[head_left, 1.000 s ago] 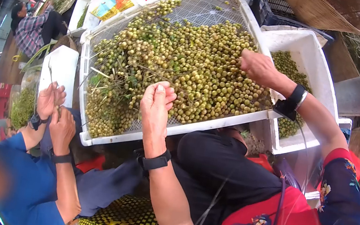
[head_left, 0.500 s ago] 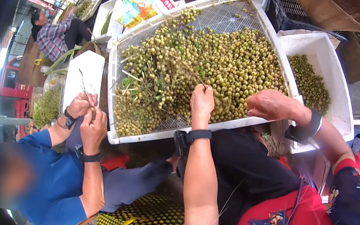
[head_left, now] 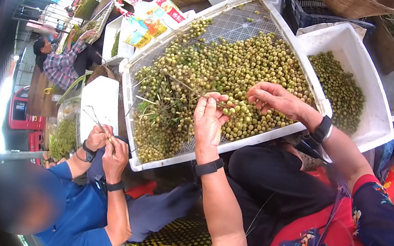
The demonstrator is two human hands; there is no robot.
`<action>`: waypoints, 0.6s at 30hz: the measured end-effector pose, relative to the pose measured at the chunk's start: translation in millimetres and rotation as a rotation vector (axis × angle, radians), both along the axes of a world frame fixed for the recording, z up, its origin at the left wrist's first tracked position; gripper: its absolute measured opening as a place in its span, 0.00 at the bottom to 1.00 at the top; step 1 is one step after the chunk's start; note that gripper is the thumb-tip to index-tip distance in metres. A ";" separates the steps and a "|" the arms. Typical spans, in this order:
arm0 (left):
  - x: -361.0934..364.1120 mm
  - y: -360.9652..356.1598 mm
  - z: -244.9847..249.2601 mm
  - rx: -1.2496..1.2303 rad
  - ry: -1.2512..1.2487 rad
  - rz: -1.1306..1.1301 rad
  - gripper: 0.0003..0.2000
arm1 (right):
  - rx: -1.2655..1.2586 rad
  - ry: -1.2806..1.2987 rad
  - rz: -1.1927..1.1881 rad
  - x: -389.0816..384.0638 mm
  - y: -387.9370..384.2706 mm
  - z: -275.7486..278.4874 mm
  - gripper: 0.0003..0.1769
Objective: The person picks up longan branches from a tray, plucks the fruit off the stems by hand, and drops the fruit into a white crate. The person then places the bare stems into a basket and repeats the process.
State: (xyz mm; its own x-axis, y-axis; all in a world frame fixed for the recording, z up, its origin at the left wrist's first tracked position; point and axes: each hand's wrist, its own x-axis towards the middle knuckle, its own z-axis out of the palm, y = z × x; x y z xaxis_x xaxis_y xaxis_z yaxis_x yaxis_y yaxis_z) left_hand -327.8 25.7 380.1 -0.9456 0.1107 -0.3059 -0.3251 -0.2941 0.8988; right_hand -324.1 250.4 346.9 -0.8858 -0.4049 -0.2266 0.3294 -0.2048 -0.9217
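Note:
A white mesh crate (head_left: 213,149) rests tilted across my lap, heaped with small yellow-green fruits (head_left: 246,71) and bare twigs. My left hand (head_left: 209,117) is raised over the crate's near side, its fingers closed on a thin stem with fruits (head_left: 196,92). My right hand (head_left: 275,99) pinches the same stem's right end, just above the fruit heap. Both wrists wear black bands.
A white tub (head_left: 380,121) of picked green fruits stands right of the crate. A person in blue (head_left: 85,208) sits at my left, stripping a twig with both hands. Woven baskets (head_left: 360,2) and a dark crate (head_left: 308,6) line the back. Another person (head_left: 62,63) works far left.
My left hand has lifted a stem out of the heap, and my right hand has come up from the crate's rim to meet it. The view shifted slightly.

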 end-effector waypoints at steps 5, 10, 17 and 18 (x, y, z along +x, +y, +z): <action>-1.0 3.9 1.4 0.056 0.013 -0.058 0.08 | -0.142 -0.011 0.104 -1.3 -14.4 -3.1 0.14; 2.3 15.8 6.7 0.012 0.011 -0.006 0.06 | -0.178 0.007 0.024 -0.3 -21.9 -6.7 0.09; -0.3 12.6 -18.0 -0.374 0.098 -0.099 0.05 | -0.364 -0.197 0.000 0.7 -19.7 -21.7 0.07; 1.7 15.7 -10.4 -0.356 0.085 -0.085 0.06 | -0.434 -0.216 0.022 0.9 -17.8 -22.4 0.08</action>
